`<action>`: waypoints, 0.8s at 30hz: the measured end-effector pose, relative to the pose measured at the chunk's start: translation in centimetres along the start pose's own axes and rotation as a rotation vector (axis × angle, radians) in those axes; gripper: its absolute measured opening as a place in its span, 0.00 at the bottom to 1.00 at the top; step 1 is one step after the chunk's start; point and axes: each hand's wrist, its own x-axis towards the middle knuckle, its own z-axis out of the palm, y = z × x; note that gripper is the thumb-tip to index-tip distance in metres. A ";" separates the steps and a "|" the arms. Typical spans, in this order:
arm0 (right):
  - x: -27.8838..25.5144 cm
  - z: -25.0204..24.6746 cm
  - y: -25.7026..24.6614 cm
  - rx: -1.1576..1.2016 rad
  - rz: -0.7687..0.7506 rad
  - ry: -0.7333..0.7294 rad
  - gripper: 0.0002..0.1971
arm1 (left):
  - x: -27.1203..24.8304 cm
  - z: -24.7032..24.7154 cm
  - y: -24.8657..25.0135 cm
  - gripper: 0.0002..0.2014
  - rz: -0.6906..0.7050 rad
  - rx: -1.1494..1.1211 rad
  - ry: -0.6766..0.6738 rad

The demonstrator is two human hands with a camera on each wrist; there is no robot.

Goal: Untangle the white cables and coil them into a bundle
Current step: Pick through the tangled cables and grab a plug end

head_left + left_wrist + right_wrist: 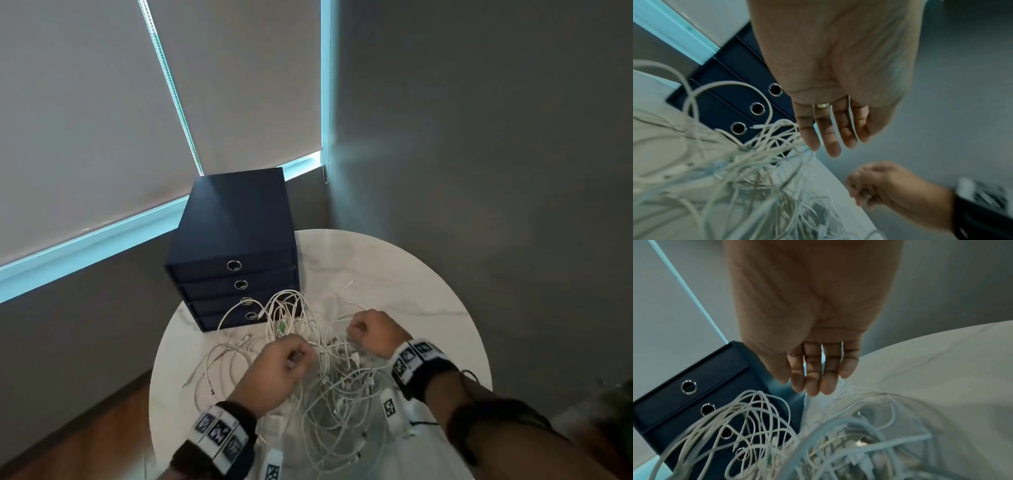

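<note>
A loose tangle of thin white cables (322, 363) lies spread over the near half of a round white marble table (394, 267). My left hand (284, 366) is curled into a fist over the left of the pile, with a strand showing inside it. My right hand (368, 330) is fisted over the right of the tangle, a hand's width from the left. In the left wrist view the left hand's fingers (828, 129) fold down with thin strands between them above the cables (760, 162). The right hand's fingers (818, 369) do the same over the cables (818, 456).
A dark blue box of several ring-pull drawers (236, 222) stands at the table's back left, with cable loops leaning on its lowest drawers. The far right of the tabletop is bare. Grey walls and window blinds close off the back. Wooden floor (85, 428) lies to the left.
</note>
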 end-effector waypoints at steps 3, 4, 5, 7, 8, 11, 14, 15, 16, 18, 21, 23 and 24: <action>1.5 1.8 -0.5 -0.116 0.135 -0.092 0.15 | 1.2 1.2 0.9 0.05 -0.001 0.014 -0.021; 1.4 2.5 -0.9 -0.154 0.190 -0.123 0.18 | 1.5 1.5 1.4 0.04 -0.011 0.026 -0.022; 1.4 3.3 -0.6 -0.185 0.220 -0.162 0.21 | 1.8 1.6 1.3 0.04 -0.018 0.018 -0.014; 1.4 4.2 -0.2 -0.203 0.213 -0.226 0.19 | 2.4 1.4 1.2 0.04 -0.038 -0.003 0.013; 1.3 3.7 -0.7 -0.178 0.199 -0.223 0.12 | 2.7 1.2 1.3 0.04 -0.045 -0.011 0.019; 2.7 1.7 -1.8 0.044 0.082 -0.160 0.15 | 3.8 0.8 2.1 0.07 -0.061 -0.049 0.083; 3.6 -2.6 -4.5 0.306 -0.059 -0.188 0.16 | 5.8 0.3 3.6 0.11 0.009 -0.085 0.154; 3.9 -4.3 -5.6 0.373 -0.110 -0.197 0.17 | 6.7 0.3 4.3 0.13 0.025 -0.151 0.171; 4.0 -6.0 -6.7 0.411 -0.160 -0.197 0.17 | 7.5 0.3 5.0 0.15 0.020 -0.237 0.187; 4.0 -9.0 -8.3 0.491 -0.207 -0.173 0.16 | 8.9 0.5 6.6 0.16 -0.019 -0.406 0.209; 4.0 -11.9 -9.3 0.626 -0.202 -0.092 0.15 | 10.1 1.3 7.9 0.13 0.001 -0.519 0.234; 4.3 -13.3 -9.0 0.682 -0.184 -0.016 0.15 | 10.2 1.9 7.8 0.07 0.012 -0.513 0.240; 4.4 -13.9 -8.6 0.689 -0.183 0.001 0.16 | 10.1 2.2 7.6 0.06 0.009 -0.500 0.239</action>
